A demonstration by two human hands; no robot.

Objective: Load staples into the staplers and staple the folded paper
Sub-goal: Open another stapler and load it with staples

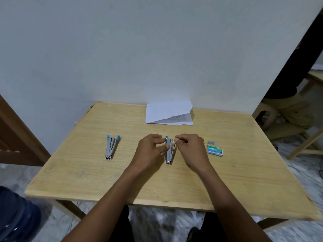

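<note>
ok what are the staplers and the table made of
The left stapler and the middle stapler look like dull grey metal with blue or teal plastic ends. The table looks like pale matte wood or wood-print laminate, going by its streaky grain.

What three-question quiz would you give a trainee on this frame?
1. Which stapler do the left hand and right hand grip?
2. True or false: the paper lies at the table's far edge, beyond both hands.
3. The staple box lies: A on the paper; B right of the right hand; C in the left hand.
Key: 1 the teal-capped stapler; 2 true; 3 B.
</note>
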